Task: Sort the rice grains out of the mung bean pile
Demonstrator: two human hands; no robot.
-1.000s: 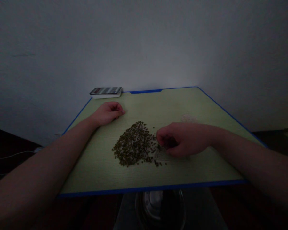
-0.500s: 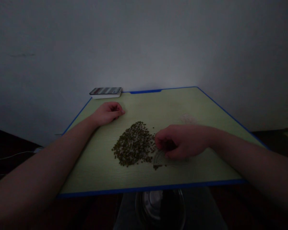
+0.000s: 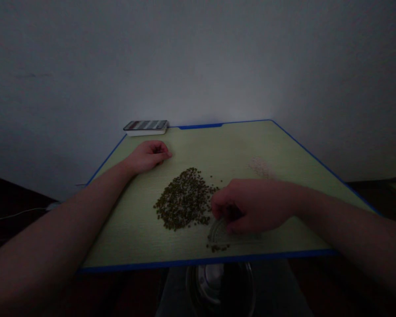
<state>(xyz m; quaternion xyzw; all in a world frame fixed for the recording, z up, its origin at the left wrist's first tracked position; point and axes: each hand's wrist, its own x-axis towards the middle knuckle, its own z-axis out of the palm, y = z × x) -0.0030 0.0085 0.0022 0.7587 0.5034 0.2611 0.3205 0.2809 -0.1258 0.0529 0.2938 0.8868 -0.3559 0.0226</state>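
My right hand (image 3: 242, 206) is closed on a clear half-round protractor (image 3: 219, 233), its straight edge toward the front of the board. Several small green-brown beans (image 3: 219, 248) lie just in front of that edge. Left of this hand spreads a bean pile (image 3: 183, 202), with pale grains showing among the dark ones. My left hand (image 3: 150, 155) rests on its side on the board behind the pile, fingers curled and thumb against the index finger. Nothing shows in it.
The pale board (image 3: 128, 240) has a blue rim. A phone (image 3: 146, 125) lies on a white box at the far left corner. Pale grains (image 3: 261, 166) are scattered behind my right hand. A shiny metal bowl (image 3: 203, 288) sits below the front edge, over my lap.
My right hand and the protractor have moved toward the front edge. More beans now lie in front of the protractor, nearer that edge. My left hand has stayed put.
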